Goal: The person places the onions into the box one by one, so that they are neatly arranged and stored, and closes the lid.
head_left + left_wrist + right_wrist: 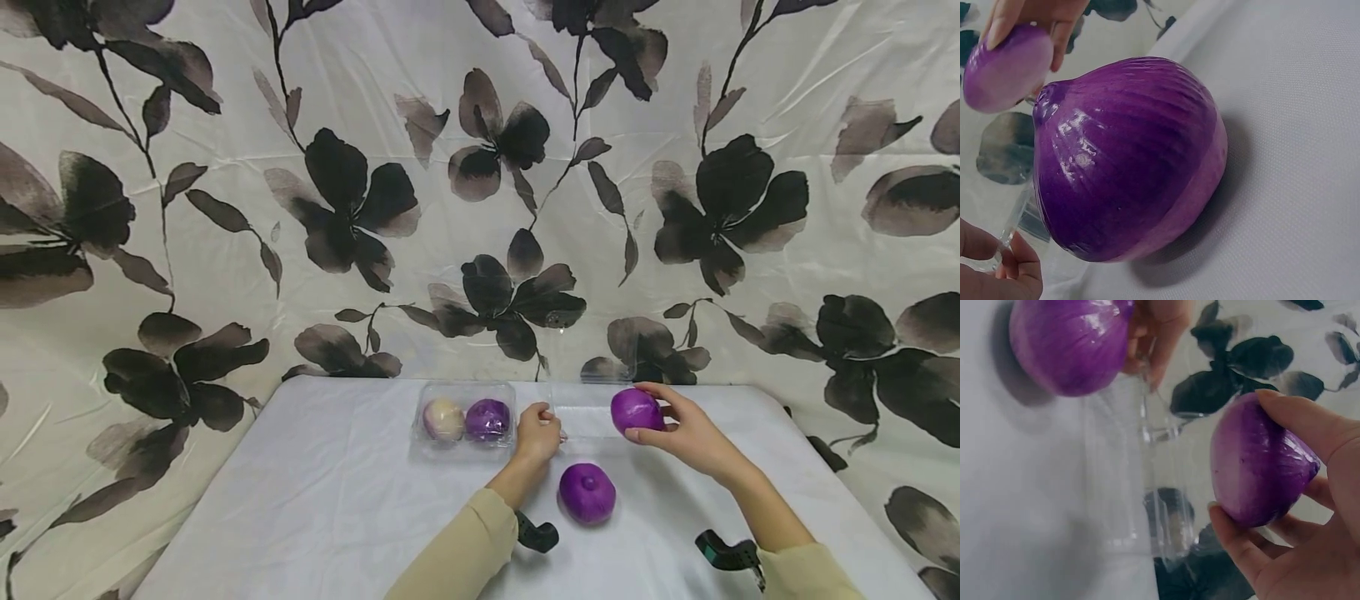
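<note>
Head view shows the left hand [537, 433] at the left edge of a clear plastic clamshell box [588, 417], which stands open on the white tablecloth [315, 492]; in the left wrist view its thumb and fingers pinch the clear plastic. The right hand [686, 425] has its thumb and fingers curved around a purple onion [634, 410], held at the right side of the open box. A larger purple bulb [587, 493] sits on the cloth at the near side of that box, between the two forearms and apart from both hands. To the left of the left hand, a second clear box [463, 452] holds a pale onion [443, 418] on its left and a dark purple onion [487, 419] on its right. Floral fabric [495, 208] hangs at the far side, and both arms wear beige sleeves [457, 554].
</note>
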`<state>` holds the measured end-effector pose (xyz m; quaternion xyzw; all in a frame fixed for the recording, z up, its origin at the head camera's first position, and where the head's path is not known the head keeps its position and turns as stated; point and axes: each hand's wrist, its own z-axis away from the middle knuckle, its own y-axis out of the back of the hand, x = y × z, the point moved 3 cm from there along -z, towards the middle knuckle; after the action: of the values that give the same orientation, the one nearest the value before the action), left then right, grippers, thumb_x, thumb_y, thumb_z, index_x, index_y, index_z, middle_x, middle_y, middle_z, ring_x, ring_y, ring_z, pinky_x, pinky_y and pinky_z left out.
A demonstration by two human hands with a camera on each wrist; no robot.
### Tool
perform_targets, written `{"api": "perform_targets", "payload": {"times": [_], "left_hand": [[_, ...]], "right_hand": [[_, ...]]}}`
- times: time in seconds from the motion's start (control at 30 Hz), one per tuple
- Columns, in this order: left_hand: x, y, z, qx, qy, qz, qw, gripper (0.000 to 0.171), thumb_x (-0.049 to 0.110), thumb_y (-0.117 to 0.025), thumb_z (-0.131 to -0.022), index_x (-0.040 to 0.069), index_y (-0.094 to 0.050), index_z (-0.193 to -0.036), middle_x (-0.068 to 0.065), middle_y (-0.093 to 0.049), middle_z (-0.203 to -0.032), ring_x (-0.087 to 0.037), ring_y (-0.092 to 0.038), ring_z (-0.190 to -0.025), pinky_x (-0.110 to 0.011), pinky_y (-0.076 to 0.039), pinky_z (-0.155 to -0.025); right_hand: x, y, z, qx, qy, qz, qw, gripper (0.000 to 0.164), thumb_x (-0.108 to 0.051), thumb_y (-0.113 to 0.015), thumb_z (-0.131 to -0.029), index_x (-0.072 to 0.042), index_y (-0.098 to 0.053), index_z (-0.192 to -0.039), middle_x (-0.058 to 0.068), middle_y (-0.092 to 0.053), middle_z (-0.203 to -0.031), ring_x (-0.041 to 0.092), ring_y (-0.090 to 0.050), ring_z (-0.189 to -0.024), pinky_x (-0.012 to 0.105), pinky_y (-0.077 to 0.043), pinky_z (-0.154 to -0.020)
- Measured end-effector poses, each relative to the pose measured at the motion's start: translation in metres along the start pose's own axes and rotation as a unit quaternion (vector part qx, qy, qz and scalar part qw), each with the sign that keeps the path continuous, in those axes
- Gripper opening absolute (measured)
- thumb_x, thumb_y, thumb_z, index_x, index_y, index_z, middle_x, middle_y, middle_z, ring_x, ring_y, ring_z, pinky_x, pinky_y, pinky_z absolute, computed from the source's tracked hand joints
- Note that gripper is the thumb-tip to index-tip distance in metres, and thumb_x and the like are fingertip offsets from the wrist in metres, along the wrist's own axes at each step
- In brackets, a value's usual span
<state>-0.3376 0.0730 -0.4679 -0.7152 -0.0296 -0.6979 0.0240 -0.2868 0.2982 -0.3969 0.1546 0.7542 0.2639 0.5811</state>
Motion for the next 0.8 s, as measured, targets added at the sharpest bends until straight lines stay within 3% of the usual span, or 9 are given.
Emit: {"api": "perform_targets", "payload": {"times": [0.23, 0.43, 0.8], "left_hand": [[0.0, 0.0, 0.0, 0.0, -0.001, 0.001, 1.0, 0.043, -0.011, -0.055, -0.089, -0.017, -0.053, -0.131, -0.01, -0.056, -0.1, -0.01, -0.052, -0.074, -0.017, -0.044, -0.058], [0.001, 0.0, 0.001, 0.003, 0.0, 0.007, 1.0, 0.043, -0.012, -0.054, -0.088, -0.018, -0.053, -0.13, -0.01, -0.056, -0.099, -0.009, -0.052, -0.071, -0.016, -0.043, -0.057], [0.0, -0.001, 0.001, -0.001, 0.008, 0.025, 0.9996, 0.043, -0.014, -0.052, -0.088, -0.019, -0.051, -0.13, -0.011, -0.055, -0.1, -0.011, -0.056, -0.066, -0.017, -0.045, -0.058]], "right_hand": [[0.006, -0.013, -0.017, 0.02, 0.008, 0.004, 1.0, 0.075, -0.028, -0.083, -0.088, -0.011, -0.045, -0.149, 0.022, -0.052, -0.142, 0.039, -0.058, -0.117, 0.04, -0.06, -0.088], [0.011, -0.022, -0.029, 0.019, -0.003, 0.011, 1.0, 0.076, -0.029, -0.083, -0.088, -0.01, -0.044, -0.15, 0.023, -0.052, -0.142, 0.041, -0.057, -0.119, 0.048, -0.06, -0.091], [0.015, -0.032, -0.045, 0.009, -0.004, 0.016, 1.0, 0.076, -0.029, -0.082, -0.088, -0.006, -0.044, -0.15, 0.026, -0.053, -0.14, 0.044, -0.059, -0.119, 0.047, -0.061, -0.087]]}}
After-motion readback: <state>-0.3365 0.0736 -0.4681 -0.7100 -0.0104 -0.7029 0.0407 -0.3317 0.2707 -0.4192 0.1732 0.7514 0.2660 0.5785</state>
